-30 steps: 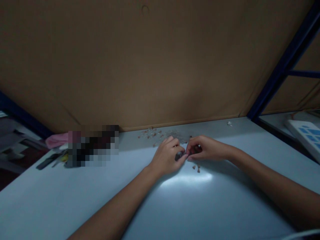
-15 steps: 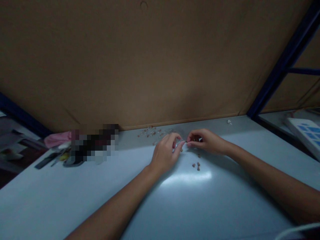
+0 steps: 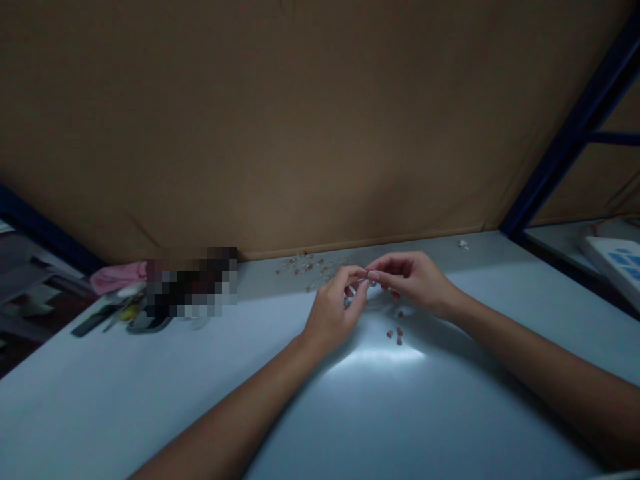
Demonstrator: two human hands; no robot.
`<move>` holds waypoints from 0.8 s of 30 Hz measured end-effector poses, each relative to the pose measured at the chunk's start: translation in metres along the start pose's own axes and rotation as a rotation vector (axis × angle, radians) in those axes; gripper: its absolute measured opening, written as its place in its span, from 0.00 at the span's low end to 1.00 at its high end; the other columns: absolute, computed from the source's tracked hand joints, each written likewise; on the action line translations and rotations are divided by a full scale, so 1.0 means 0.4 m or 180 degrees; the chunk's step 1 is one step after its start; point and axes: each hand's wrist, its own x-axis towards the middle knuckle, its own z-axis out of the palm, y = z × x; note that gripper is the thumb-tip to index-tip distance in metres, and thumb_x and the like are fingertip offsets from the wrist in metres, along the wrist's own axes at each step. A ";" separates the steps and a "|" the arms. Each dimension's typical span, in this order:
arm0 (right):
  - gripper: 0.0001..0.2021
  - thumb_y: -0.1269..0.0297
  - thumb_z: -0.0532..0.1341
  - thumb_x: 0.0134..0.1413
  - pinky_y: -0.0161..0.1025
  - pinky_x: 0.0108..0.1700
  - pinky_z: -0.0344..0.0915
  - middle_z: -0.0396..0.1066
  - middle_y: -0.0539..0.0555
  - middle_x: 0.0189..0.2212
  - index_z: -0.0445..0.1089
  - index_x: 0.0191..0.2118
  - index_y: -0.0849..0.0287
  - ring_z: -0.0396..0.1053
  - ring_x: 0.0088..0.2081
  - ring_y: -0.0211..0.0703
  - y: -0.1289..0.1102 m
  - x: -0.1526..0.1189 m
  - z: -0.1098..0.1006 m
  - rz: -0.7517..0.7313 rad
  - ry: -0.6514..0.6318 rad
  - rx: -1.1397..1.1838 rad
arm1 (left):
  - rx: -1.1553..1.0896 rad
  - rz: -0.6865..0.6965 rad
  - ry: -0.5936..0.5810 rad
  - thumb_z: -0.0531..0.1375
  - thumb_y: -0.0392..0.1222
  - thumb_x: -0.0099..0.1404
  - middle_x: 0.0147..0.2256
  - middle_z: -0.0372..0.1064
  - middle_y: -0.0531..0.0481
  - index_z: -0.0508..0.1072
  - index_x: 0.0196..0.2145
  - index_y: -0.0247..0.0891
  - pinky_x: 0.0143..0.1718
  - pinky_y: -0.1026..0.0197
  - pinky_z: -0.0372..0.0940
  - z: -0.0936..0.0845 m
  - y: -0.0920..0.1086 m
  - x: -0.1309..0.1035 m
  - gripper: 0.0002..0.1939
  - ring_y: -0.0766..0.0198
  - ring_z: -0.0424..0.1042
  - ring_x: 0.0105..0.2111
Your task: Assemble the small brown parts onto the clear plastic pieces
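Note:
My left hand (image 3: 334, 301) is closed in a pinch above the table, with a small clear piece (image 3: 349, 300) partly showing between thumb and fingers. Opposite it, my right hand (image 3: 414, 281) pinches at the same spot, its fingertips meeting those of the left. What the right fingertips hold is too small and covered to name. Just below the hands, several small brown pieces (image 3: 399, 340) lie loose on the tabletop. Behind my left hand is a scattered group of clear and brown small parts (image 3: 306, 264).
The pale table (image 3: 440, 413) runs back to a brown board (image 3: 320, 133). At left lie a pink cloth (image 3: 117, 277), a dark flat object (image 3: 94, 321) and a blurred-out area. Small white bits (image 3: 463, 245) sit at the back right. Blue posts (image 3: 555, 153) frame the sides.
My right hand has moved slightly left and up, and its fingertips now meet the left hand's. The left hand has stayed nearly in place. The view has shifted slightly.

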 end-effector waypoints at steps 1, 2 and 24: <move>0.21 0.45 0.72 0.56 0.34 0.26 0.63 0.79 0.55 0.35 0.81 0.43 0.60 0.67 0.28 0.36 0.000 0.000 -0.001 0.0001 0.0059 -0.0011 | 0.0044 0.0014 0.0040 0.59 0.42 0.77 0.43 0.80 0.47 0.71 0.51 0.41 0.39 0.60 0.70 0.000 -0.002 0.001 0.08 0.60 0.79 0.40; 0.21 0.46 0.72 0.56 0.34 0.26 0.62 0.79 0.54 0.34 0.81 0.43 0.60 0.67 0.27 0.36 0.001 0.001 -0.003 -0.0003 0.0111 -0.0022 | 0.0100 0.0041 0.0091 0.59 0.42 0.78 0.43 0.79 0.47 0.73 0.51 0.41 0.39 0.59 0.70 0.000 -0.004 0.001 0.08 0.61 0.79 0.39; 0.16 0.49 0.71 0.59 0.36 0.28 0.66 0.82 0.56 0.31 0.86 0.41 0.57 0.72 0.28 0.41 0.005 -0.007 -0.009 -0.0493 0.0205 -0.0555 | 0.0447 0.0379 0.0393 0.64 0.41 0.75 0.41 0.83 0.48 0.81 0.47 0.42 0.44 0.54 0.73 -0.006 -0.022 0.003 0.06 0.59 0.79 0.39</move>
